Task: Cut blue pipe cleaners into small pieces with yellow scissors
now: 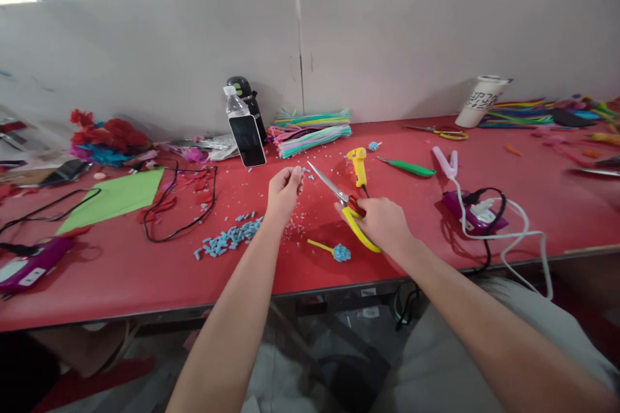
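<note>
My right hand [387, 226] is wrapped around the handles of a pair of scissors [359, 230] with yellow grips. Their blades point up and left, toward my left hand [285, 190]. That hand is closed, fingertips pressed together, and whatever sits between them is too small or hidden to make out. Left of my left forearm lies a heap of short light-blue fuzzy pieces [230, 237]. Between my arms, a blue fuzzy ball on a yellow stem [341, 252] rests on the red table [159, 284]. Tiny pale bits are scattered below my left hand.
A yellow glue gun [358, 168], a second blue ball [372, 146] and a green-handled tool [411, 168] lie beyond my right hand. Pipe-cleaner bundles [314, 135] and a phone [247, 141] leaning on bottles stand behind. Corded purple power strips [469, 216] flank both sides.
</note>
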A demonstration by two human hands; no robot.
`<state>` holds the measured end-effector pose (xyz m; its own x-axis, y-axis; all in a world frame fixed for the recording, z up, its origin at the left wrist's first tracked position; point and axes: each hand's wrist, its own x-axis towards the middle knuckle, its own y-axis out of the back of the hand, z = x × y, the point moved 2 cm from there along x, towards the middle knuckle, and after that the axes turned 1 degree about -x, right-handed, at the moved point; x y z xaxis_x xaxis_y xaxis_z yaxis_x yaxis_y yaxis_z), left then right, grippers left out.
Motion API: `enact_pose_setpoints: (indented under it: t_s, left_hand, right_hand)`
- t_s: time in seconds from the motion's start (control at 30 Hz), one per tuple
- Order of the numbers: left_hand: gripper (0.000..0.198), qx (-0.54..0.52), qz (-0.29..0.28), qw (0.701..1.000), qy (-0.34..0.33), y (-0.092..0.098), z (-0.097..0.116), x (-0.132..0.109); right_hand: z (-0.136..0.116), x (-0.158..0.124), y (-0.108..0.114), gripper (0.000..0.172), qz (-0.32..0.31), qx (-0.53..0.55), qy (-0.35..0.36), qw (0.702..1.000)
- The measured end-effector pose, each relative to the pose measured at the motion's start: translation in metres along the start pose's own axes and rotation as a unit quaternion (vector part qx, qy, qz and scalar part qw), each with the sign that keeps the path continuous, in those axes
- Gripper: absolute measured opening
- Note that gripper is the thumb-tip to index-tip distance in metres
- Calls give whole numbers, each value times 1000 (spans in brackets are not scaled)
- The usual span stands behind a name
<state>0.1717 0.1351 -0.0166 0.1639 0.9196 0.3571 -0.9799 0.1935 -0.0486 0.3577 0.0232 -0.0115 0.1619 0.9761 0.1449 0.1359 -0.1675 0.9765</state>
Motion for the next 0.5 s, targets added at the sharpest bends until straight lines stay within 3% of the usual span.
enact_pose_setpoints:
  t_s: [0.23, 0.5]
  left_hand:
    - [34, 139, -29, 990, 2, 22, 3, -6]
    - [38, 216, -75, 974, 0, 26, 4, -15]
  right_hand:
    - [20, 4, -3, 51, -1, 50, -3, 999]
    - [20, -8, -7, 49, -16, 84, 58, 995]
